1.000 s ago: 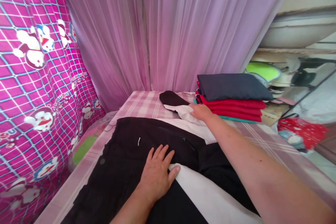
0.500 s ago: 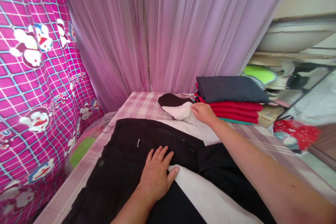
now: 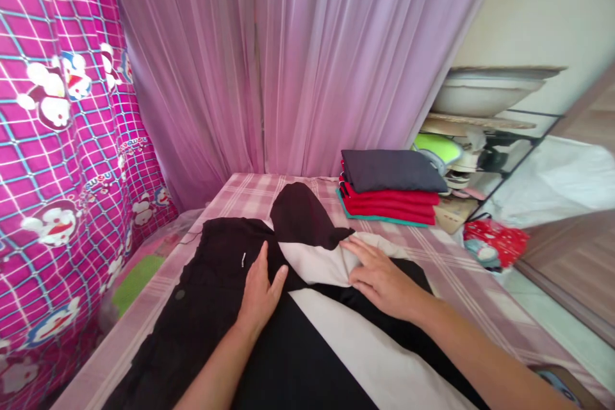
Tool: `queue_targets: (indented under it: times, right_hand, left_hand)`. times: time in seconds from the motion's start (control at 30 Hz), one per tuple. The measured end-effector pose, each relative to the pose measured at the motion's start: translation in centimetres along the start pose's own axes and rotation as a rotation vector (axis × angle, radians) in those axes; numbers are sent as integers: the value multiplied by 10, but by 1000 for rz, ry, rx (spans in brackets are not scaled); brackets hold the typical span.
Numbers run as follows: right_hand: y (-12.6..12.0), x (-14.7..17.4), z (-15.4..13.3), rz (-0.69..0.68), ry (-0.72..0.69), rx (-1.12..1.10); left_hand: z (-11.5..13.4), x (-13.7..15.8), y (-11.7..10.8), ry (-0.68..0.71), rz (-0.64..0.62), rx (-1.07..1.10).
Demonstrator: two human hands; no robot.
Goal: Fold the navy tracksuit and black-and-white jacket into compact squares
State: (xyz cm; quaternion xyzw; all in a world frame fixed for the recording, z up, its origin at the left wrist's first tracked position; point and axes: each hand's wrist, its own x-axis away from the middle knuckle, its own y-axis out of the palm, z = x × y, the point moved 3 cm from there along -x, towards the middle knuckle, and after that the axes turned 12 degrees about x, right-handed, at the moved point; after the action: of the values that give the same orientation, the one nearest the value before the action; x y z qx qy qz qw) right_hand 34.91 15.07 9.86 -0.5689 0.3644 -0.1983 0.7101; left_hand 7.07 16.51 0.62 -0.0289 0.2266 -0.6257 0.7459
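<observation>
A black and white jacket (image 3: 307,352) lies spread out in front of me, with a small white label on its black front. My left hand (image 3: 262,288) rests on the black cloth, thumb apart from the straight fingers, holding nothing. My right hand (image 3: 377,275) lies on the white cloth of a black-tipped part (image 3: 302,214) of the jacket, which is folded inward across the garment. Its fingers are stretched out and a little spread over the fabric. Whether that part is a sleeve or the hood, I cannot tell.
A plaid cloth (image 3: 245,195) covers the bed or table. At the back right sits a stack of folded clothes (image 3: 391,189), dark grey over red and teal. Purple curtains (image 3: 307,64) hang behind, a pink patterned one (image 3: 62,160) at left. A phone-like object (image 3: 557,381) lies at lower right.
My right hand has brought the black-tipped part of the jacket inward and nearer, and loosened its pinch on the white cloth. My left hand has shifted slightly left. The view has turned right.
</observation>
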Motion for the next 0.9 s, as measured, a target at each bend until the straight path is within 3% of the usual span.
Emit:
queue_targets:
  times: [0.17, 0.3, 0.47, 0.57, 0.7, 0.8, 0.9]
  right_hand:
    - [10, 7, -7, -104, 46, -26]
    - [11, 4, -11, -173, 99, -62]
    - [1, 5, -11, -182, 124, -32]
    - [-22, 5, 2, -27, 206, -9]
    - [-65, -14, 16, 216, 313, -7]
    - [-84, -39, 18, 194, 385, -69]
    - [-83, -53, 17, 76, 468, -183]
  left_hand:
    - [5, -20, 2, -320, -88, 261]
    - [26, -43, 8, -521, 42, 527]
    - [56, -62, 18, -495, 102, 601]
    - [73, -59, 18, -429, 85, 651]
    - [102, -41, 17, -259, -189, 693]
    - [118, -22, 17, -205, -464, 667]
    - [124, -6, 14, -187, -627, 589]
